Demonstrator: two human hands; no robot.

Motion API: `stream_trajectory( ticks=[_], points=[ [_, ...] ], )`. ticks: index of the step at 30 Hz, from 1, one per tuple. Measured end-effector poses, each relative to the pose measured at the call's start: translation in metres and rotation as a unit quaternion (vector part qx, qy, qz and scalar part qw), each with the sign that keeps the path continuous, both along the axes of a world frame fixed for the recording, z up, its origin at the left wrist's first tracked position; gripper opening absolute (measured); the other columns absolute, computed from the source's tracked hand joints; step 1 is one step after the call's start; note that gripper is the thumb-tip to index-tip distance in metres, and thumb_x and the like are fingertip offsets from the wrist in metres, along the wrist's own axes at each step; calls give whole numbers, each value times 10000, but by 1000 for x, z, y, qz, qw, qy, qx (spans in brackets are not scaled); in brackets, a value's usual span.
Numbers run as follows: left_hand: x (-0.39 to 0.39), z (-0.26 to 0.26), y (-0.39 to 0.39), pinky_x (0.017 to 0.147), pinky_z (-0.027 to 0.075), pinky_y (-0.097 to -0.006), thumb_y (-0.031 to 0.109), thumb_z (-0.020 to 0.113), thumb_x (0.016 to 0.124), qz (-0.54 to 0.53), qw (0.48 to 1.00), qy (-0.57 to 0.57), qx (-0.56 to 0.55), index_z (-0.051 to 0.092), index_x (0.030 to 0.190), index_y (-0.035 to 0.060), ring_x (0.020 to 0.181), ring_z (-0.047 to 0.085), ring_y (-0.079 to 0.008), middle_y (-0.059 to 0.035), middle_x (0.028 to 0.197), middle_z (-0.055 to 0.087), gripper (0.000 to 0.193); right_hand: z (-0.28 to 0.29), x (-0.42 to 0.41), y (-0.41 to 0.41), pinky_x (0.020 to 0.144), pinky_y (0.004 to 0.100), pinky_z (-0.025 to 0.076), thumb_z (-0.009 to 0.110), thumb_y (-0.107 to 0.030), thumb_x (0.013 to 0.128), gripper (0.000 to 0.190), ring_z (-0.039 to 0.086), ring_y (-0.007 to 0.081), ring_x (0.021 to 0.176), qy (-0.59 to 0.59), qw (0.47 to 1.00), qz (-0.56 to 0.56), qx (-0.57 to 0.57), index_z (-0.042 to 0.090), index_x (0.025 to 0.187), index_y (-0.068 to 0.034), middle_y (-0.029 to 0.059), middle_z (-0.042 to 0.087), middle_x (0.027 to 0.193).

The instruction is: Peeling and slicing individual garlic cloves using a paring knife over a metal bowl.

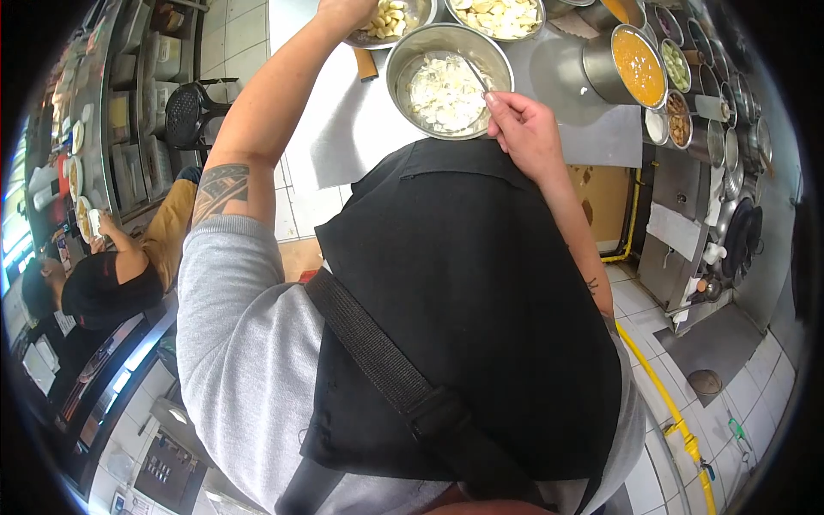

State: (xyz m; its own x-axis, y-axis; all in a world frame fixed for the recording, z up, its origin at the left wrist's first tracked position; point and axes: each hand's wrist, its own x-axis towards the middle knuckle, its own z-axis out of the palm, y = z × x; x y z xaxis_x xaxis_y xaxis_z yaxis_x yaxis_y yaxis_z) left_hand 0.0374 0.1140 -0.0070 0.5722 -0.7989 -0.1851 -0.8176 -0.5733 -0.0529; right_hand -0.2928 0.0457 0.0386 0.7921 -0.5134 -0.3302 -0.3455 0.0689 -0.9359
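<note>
My right hand [524, 129] pinches a slim metal utensil [475, 72] at the near right rim of a steel pot [400, 103]. The utensil slants into the pot, and whether it is a knife or a spoon I cannot tell. White flaky pieces that look like garlic skins [447, 93] cover the pot's bottom. At the top edge, my left hand [347, 11] is over the left side of a steel bowl [421, 26] of peeled garlic cloves [389, 19]; its fingers are largely cut off by the frame. Another steel bowl [543, 22] beside it holds pale cloves [499, 16].
A tan handle [365, 64] pokes out below the clove bowl on the metal worktable [341, 141]. To the right stand a pot of orange sauce [637, 67] and several food containers [679, 119]. Leftward are a black stool [187, 106], shelving [129, 122] and another person [116, 283].
</note>
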Motion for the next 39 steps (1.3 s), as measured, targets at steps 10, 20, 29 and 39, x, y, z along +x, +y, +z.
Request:
stream_trajectory(
  ticks=[10, 20, 29, 39],
  points=[
    [-107, 58, 49, 663, 511, -302, 180, 684, 870, -109, 888, 354, -272, 708, 1036, 61, 685, 633, -137, -78, 780, 684, 206, -4, 0, -8, 465, 211, 381, 563, -331, 973, 374, 471, 40, 496, -34, 999, -26, 12, 678, 1076, 9, -1, 605, 652],
    [-147, 29, 52, 765, 544, -265, 90, 508, 983, 5, 667, 688, -286, 499, 1289, -42, 879, 662, -164, -84, 1078, 661, 333, 4, 2, -3, 475, 207, 395, 584, -311, 963, 361, 487, 41, 507, -12, 999, -2, -32, 679, 1113, 2, 8, 621, 664],
    [-167, 37, 64, 668, 507, -195, 218, 476, 1017, 47, 617, 744, -252, 523, 1300, -11, 738, 623, -65, -45, 1000, 672, 368, -3, -1, -3, 530, 188, 402, 573, -231, 972, 366, 482, 29, 590, -93, 995, 19, 13, 597, 1235, 22, -5, 622, 749],
    [-184, 36, 65, 547, 441, -193, 216, 519, 999, 86, 599, 726, -327, 624, 965, 10, 624, 588, -62, -45, 822, 671, 234, -3, 4, 2, 679, 201, 488, 658, -109, 910, 347, 619, 73, 812, -120, 990, 47, 48, 567, 1197, 63, 64, 664, 904]
  ],
)
